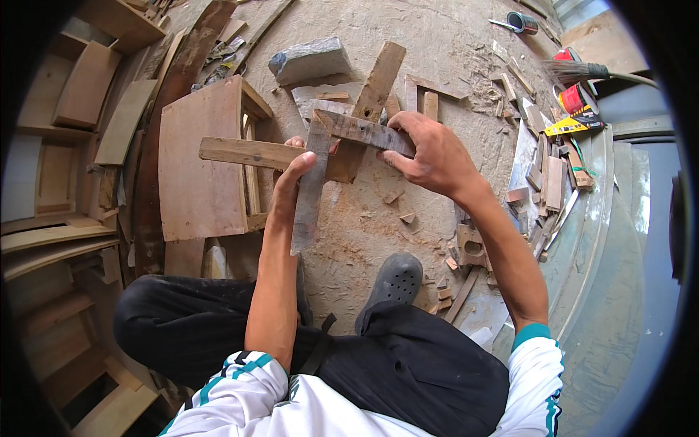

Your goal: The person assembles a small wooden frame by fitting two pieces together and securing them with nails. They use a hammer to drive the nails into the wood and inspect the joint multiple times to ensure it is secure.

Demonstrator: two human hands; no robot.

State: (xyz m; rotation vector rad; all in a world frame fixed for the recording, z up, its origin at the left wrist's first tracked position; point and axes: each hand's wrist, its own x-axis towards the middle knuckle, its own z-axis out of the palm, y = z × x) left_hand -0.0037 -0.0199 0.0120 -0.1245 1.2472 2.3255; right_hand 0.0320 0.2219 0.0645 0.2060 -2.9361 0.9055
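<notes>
Two weathered wooden pieces meet at a slanted corner joint and form an L-shaped wooden frame [312,191] in front of me. My left hand [291,173] is closed round its longer leg, with the thumb pressed on the face and the other fingers partly hidden behind. A lighter wooden strip [244,151] runs leftward from this hand; whether it is joined to the frame cannot be seen. With fingers and thumb, my right hand [429,154] grips the far right end of the shorter leg. Behind that leg a thick plank [380,76] slants upward, its lower end showing beneath.
A wooden box [200,160] stands left of my hands, beside stacked cabinets [47,175]. Beyond lies a stone block [309,61]. Wood offcuts [553,182] pile up at right, near a brush [579,71] and a can [521,23]. My grey clog [393,280] rests below.
</notes>
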